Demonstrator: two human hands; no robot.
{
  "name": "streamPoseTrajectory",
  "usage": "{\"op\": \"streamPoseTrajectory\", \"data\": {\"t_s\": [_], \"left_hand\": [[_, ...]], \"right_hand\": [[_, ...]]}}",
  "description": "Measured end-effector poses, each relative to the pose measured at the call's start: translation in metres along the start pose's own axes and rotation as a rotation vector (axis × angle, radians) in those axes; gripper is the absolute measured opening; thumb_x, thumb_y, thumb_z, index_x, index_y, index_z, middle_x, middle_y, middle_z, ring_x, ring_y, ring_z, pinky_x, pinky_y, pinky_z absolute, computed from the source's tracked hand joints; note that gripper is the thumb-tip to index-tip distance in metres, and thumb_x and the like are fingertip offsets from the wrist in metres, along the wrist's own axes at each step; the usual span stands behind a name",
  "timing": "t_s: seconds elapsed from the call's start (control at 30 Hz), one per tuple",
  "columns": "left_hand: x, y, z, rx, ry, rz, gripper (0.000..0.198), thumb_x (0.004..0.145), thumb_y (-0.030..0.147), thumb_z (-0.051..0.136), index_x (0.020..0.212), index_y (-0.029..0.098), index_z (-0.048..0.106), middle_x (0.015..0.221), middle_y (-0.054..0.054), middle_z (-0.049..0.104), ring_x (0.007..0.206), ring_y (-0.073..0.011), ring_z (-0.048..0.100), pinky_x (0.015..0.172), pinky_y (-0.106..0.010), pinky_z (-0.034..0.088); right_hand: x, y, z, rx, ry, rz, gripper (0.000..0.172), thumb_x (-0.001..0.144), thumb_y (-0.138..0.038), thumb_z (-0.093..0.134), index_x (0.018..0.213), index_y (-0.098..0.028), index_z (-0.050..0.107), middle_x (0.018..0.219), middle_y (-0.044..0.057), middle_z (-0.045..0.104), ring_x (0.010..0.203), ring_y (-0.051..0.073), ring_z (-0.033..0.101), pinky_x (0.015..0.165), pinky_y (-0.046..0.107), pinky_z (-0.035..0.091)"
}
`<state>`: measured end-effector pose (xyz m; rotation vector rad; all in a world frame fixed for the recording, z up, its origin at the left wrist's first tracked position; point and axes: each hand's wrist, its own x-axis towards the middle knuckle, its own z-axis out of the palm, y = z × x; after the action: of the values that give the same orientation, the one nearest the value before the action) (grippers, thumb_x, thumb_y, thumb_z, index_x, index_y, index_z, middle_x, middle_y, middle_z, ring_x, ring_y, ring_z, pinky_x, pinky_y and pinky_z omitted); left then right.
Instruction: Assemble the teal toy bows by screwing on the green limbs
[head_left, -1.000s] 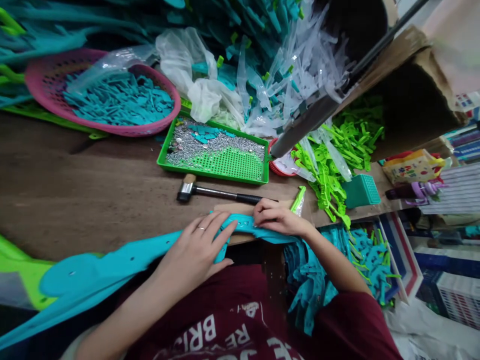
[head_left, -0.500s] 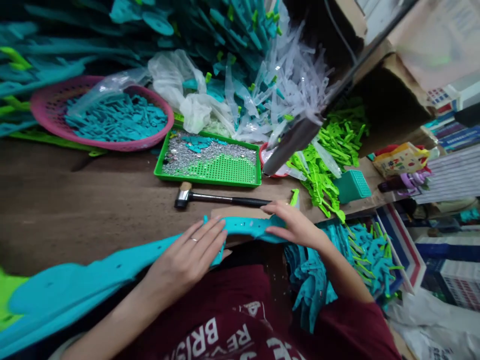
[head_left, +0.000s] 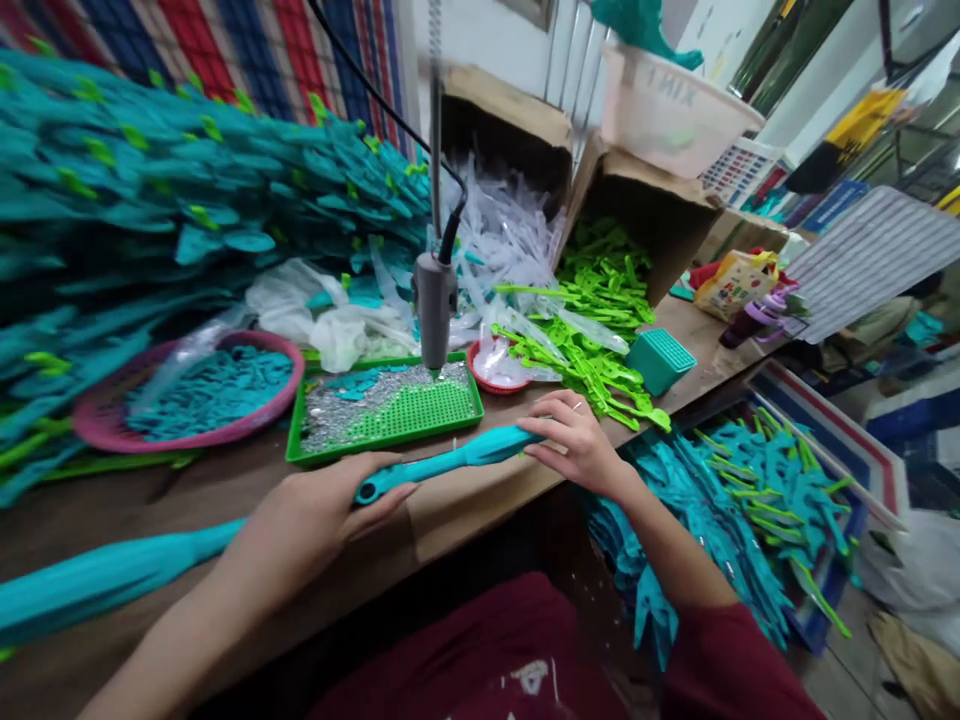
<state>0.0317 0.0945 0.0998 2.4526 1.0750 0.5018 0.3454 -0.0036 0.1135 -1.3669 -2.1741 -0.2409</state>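
A long teal plastic piece is held across the front of the bench in both hands, lying along its narrow edge. My left hand grips its left end, thumb and fingers either side of a round dark hole. Around the right end, the fingers of my right hand are closed. Further left, a wider teal section shows beyond my left forearm; whether it joins the held piece is hidden. Just behind the held piece stands a green tray of small silver metal parts, with a grey electric screwdriver hanging over it.
A pink basket of small teal parts stands left. Right of the tray are a red bowl, lime-green plastic parts and a teal box. Teal parts pile high behind. Below the bench's right edge lie teal and lime pieces.
The view has tilted up. The teal piece has turned from its flat face onto its narrow edge. My left hand, earlier laid flat on it, now grips its end. The hammer is no longer visible.
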Motion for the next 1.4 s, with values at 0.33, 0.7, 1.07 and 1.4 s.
{"op": "streamPoseTrajectory", "data": {"t_s": [0.33, 0.7, 1.07, 1.4], "left_hand": [[0.014, 0.007, -0.016, -0.034, -0.131, -0.129, 0.059, 0.084, 0.070, 0.041, 0.103, 0.023, 0.071, 0.095, -0.007, 0.078, 0.083, -0.0261, 0.072, 0.072, -0.030, 0.049], [0.026, 0.001, -0.033, -0.118, -0.089, -0.050, 0.060, 0.083, 0.076, 0.046, 0.090, 0.023, 0.073, 0.076, -0.004, 0.077, 0.066, -0.0244, 0.071, 0.058, -0.027, 0.049], [0.018, 0.070, -0.046, 0.179, -0.009, 0.115, 0.040, 0.091, 0.056, 0.053, 0.092, 0.022, 0.072, 0.074, -0.003, 0.076, 0.064, -0.0204, 0.070, 0.057, -0.026, 0.046], [-0.001, 0.068, -0.081, 0.275, 0.199, 0.337, 0.035, 0.094, 0.055, 0.050, 0.091, 0.028, 0.073, 0.069, 0.003, 0.075, 0.049, -0.0161, 0.065, 0.045, -0.025, 0.042]], "right_hand": [[0.031, -0.018, 0.004, -0.089, -0.063, 0.005, 0.021, 0.099, -0.033, 0.055, 0.110, -0.020, 0.068, 0.103, 0.005, 0.075, 0.107, 0.022, 0.059, 0.098, 0.041, 0.038], [0.004, 0.025, 0.004, 0.698, 0.154, 0.425, 0.061, 0.078, -0.056, 0.075, 0.124, -0.019, 0.062, 0.111, 0.010, 0.070, 0.099, 0.021, 0.068, 0.082, 0.033, 0.056], [-0.032, -0.008, -0.025, 0.578, -0.013, 0.449, 0.049, 0.079, -0.051, 0.074, 0.117, -0.021, 0.070, 0.112, 0.014, 0.076, 0.105, 0.036, 0.072, 0.094, 0.051, 0.058], [-0.027, 0.008, -0.049, 0.531, 0.210, 0.096, 0.029, 0.093, -0.047, 0.061, 0.101, -0.019, 0.064, 0.092, 0.007, 0.071, 0.085, 0.019, 0.067, 0.077, 0.033, 0.055]]}}
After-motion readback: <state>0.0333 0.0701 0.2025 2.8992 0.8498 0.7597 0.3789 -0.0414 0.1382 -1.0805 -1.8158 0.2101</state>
